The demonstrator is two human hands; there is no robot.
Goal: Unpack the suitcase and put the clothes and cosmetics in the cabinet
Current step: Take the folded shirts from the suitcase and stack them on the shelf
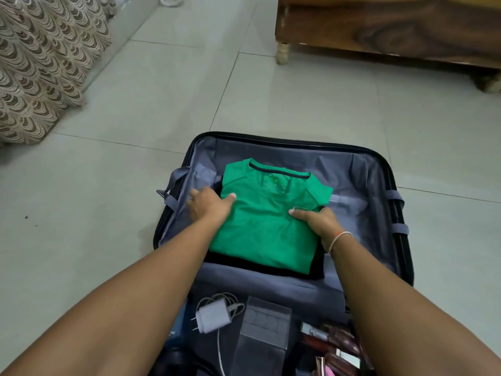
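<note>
Barely begun: clothes and cosmetics yet to leave the case

Both hands are at the folded stack; the left hand (210,206) grips the left edge of the green shirt (267,217), thumb on top and fingers tucked down the side; the right hand (318,222) grips the right edge likewise, thumb on the cloth, fingers under. By my reading the task is near its start; the suitcase (390,185) lies open on the floor with the shirt in its far half, atop a black garment (317,270), so at least 2 pieces remain. Nearer, the cosmetics (334,346) lie beside a clear box (264,329) and a charger (214,316); no cabinet shows. Neatly folded, collar away, the shirt is bright, smooth, unwrinkled.
</note>
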